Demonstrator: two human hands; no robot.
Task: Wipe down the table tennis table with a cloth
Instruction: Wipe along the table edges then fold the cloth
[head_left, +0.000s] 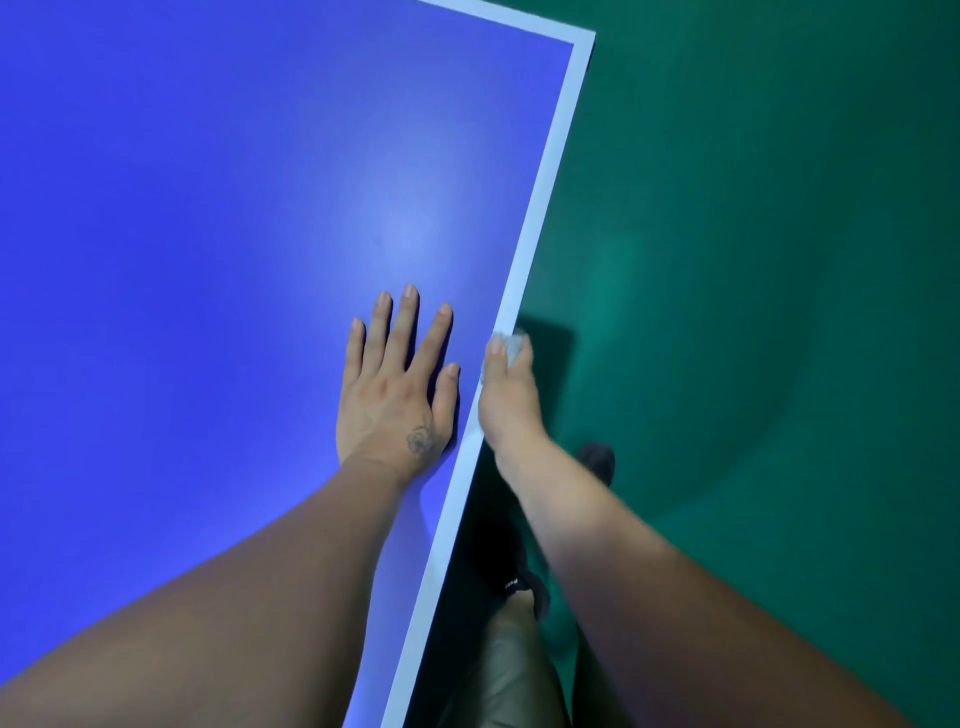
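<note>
We see the left hand (397, 382) lying flat, fingers straight and spread, on the blue desk (208, 208) near its white edge line (524, 260). The right hand (506, 392) grips a small whitish cloth (511, 345) against that edge, just beside the left. Beyond the desk lies a green floor (779, 208); dark shoes (597, 460) show below.

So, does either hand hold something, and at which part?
The right hand grips a small bunched white cloth at the table's white edge; its fingers hide the exact place. The left hand lies flat, holding nothing.
</note>
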